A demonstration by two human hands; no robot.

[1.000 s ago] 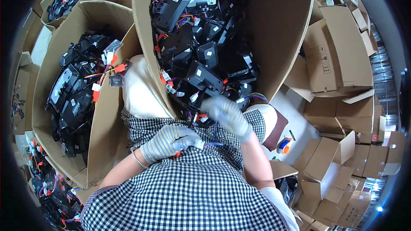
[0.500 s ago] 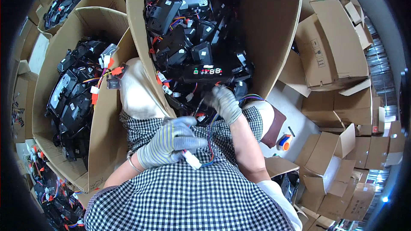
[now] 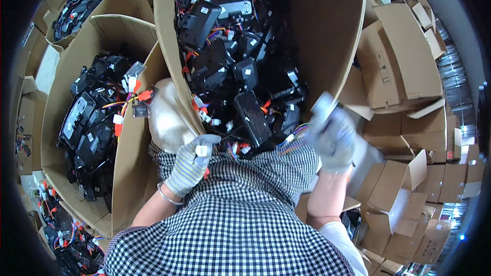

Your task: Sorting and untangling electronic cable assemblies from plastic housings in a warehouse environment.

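Note:
My left hand point(image 3: 190, 168), in a pale striped glove, is closed on a white plug connector point(image 3: 203, 151), just outside the near edge of the big carton. A small red bit shows below its fingers. My right hand point(image 3: 335, 140), gloved too, is raised at the carton's right side and smeared by motion. Whether something pale at its fingertips is held, I cannot make out. Between the hands a long black display module point(image 3: 251, 118) lies tilted on the pile, its front dark. Coloured wires point(image 3: 296, 140) run over the near edge by my lap.
The big carton point(image 3: 327, 30) is heaped with black modules and wired plugs. Another filled carton point(image 3: 130, 184) stands left, with red and white plugs point(image 3: 134, 97) hanging over its side. More parts lie lower left. Cardboard boxes point(image 3: 404, 61) crowd the right.
My right hand has moved from over the carton out to the right. The display module has turned lengthwise, and its lit digits no longer show. My left hand has shifted slightly left.

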